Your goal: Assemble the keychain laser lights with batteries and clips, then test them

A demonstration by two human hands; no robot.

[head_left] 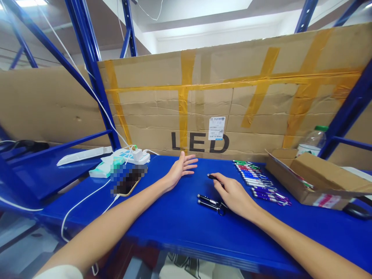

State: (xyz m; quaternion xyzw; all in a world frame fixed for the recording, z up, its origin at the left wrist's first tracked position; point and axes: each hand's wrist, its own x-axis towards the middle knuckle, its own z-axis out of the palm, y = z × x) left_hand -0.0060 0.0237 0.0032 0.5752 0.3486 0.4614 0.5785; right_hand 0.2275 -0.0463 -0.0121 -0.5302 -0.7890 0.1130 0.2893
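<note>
My right hand (pixel 232 193) is closed around a slim black pen-shaped tube (pixel 211 176); its silver tip sticks out past my fingers to the left. Just below this hand, two more black pen-shaped tubes (pixel 207 203) with key rings lie side by side on the blue shelf (pixel 174 221). My left hand (pixel 178 171) holds nothing, fingers spread and palm turned to the right, over the shelf near its back. Right of my right hand, a row of several similar tubes (pixel 251 176) in green, red, blue, white and purple lies on the shelf.
An open cardboard box (pixel 316 174) stands at the right, with a clear bottle with a green cap (pixel 315 139) behind it. On the left are a phone (pixel 130 180) on a white cable, a power strip (pixel 139 155) and a tissue pack (pixel 106 166). A big cardboard panel (pixel 151 116) closes off the back.
</note>
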